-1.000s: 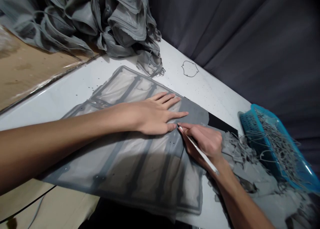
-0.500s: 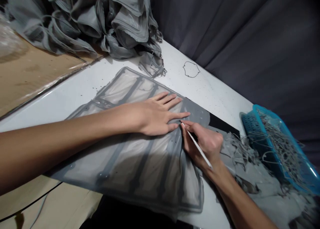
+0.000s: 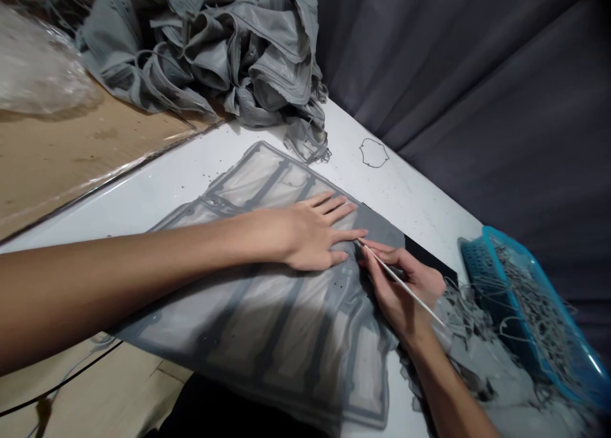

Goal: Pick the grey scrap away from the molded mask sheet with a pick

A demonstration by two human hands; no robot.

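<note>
A thin, translucent grey rubber-like sheet point(image 3: 281, 336) with darker raised strips lies across the white table. My left hand point(image 3: 312, 233) rests flat on it with the fingers spread. Just right of it, my right hand point(image 3: 405, 285) pinches a slim white stick-like tool point(image 3: 405, 287), held like a pen. The tool's tip is close to the left index finger and largely hidden by the fingertips. Under the right hand the sheet is bunched into wrinkles. A dark flat board point(image 3: 432, 260) shows beneath the sheet's right side.
Crumpled grey sheets point(image 3: 210, 49) are heaped at the back left on brown cardboard point(image 3: 95, 151). A blue basket point(image 3: 491, 240) of thin grey strips stands at the right, beside grey scraps point(image 3: 487, 355). A thin grey ring point(image 3: 373, 153) lies near the dark curtain point(image 3: 453, 94).
The right hand has shifted slightly right with the white tool, and the sheet near it is more wrinkled. The left hand stays flat on the sheet. The whole view has shifted a little.
</note>
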